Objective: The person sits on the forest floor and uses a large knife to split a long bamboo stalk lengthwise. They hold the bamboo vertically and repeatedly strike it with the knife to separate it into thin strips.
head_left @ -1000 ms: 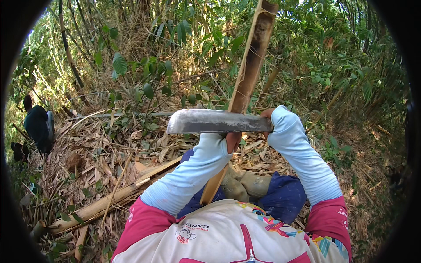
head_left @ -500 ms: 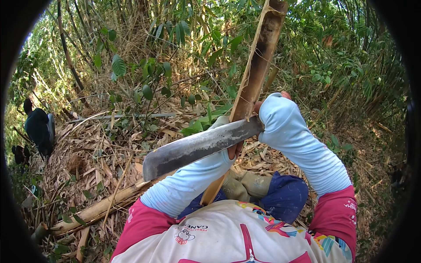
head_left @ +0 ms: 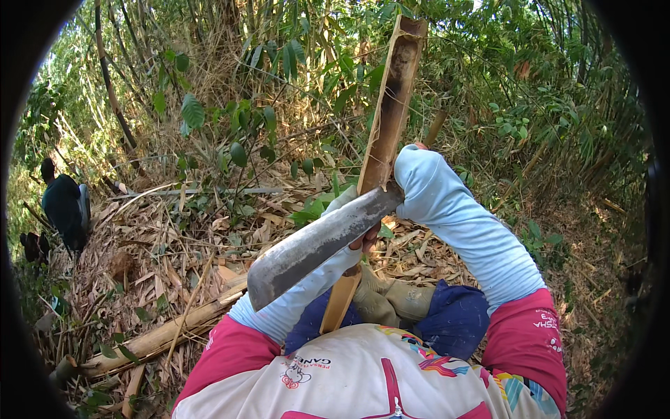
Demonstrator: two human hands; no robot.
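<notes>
Two boots (head_left: 410, 299) show beside the lower part of a split bamboo piece (head_left: 388, 133). The left hand (head_left: 368, 239) is curled closed around the bamboo, while the right hand (head_left: 420, 146), mostly hidden by its sleeve (head_left: 478, 234), grips a broad knife (head_left: 321, 237) whose blade crosses it. Dry leaves (head_left: 164, 244) lie left of the bamboo; farther left is a person in dark clothes (head_left: 63, 206).

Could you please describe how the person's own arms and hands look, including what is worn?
Wrinkled, light blue fabric arm covers clothe both forearms and reach partly over the left hand and right hand. Above them are magenta shirt sleeves with small white printing. The visible fingers are bare.
</notes>
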